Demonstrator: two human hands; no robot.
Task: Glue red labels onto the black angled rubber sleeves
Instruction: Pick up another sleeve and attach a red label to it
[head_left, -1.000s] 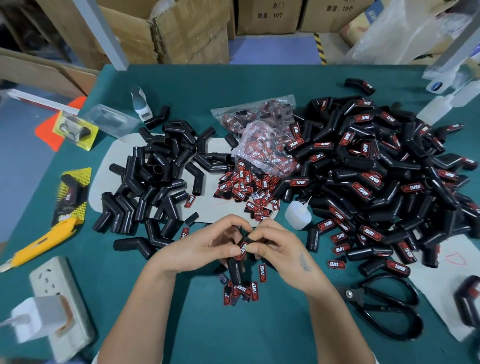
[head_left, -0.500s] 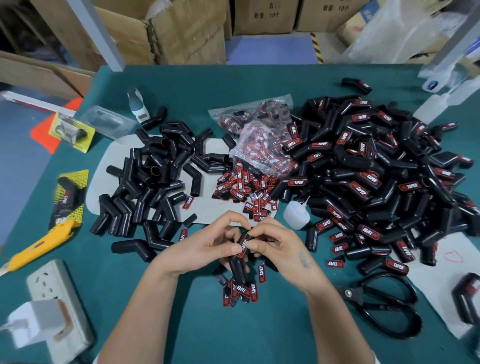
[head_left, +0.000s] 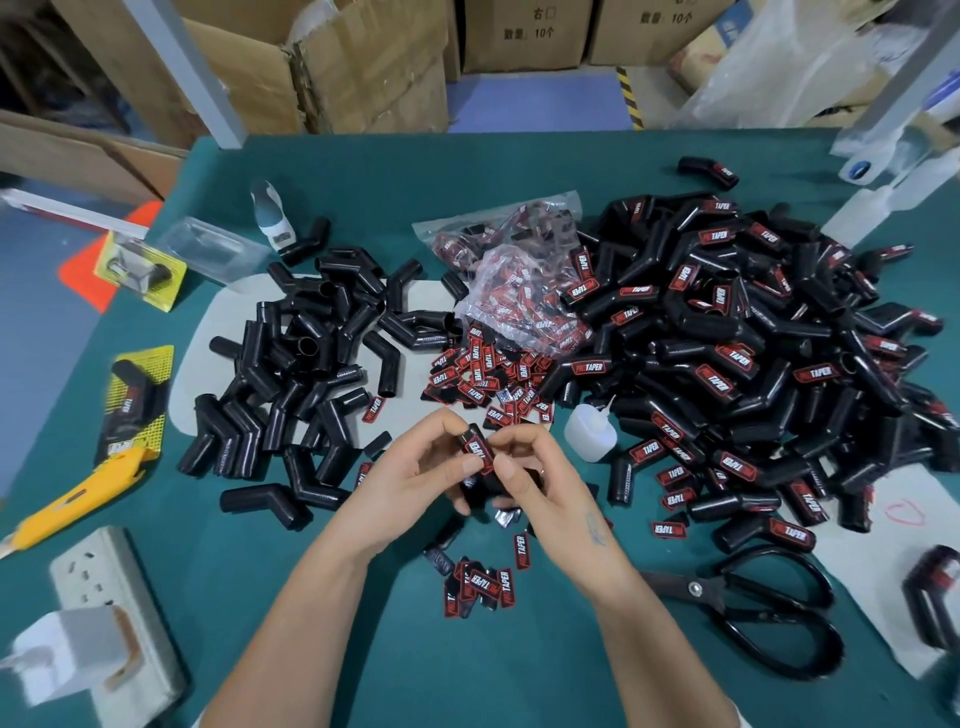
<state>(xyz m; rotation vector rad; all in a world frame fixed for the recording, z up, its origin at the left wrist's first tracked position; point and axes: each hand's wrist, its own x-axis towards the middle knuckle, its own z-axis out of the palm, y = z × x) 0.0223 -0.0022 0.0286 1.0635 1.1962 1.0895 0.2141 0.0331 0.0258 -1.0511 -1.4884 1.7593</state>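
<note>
Above the green table (head_left: 519, 675), both hands' grips pinch one labelled sleeve (head_left: 478, 452).

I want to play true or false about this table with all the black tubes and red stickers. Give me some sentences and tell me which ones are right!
1. Both hands hold one black angled rubber sleeve with a red label on it. True.
2. The small white plastic glue bottle is in the left hand. False: it stands on the green table, beside the right hand.
3. The black metal scissors lie to the right of the arms. True.
4. The yellow utility knife lies on the pile of labelled sleeves. False: it lies at the table's left edge, far from that pile.
5. The pile of plain black sleeves is on the left. True.
</note>
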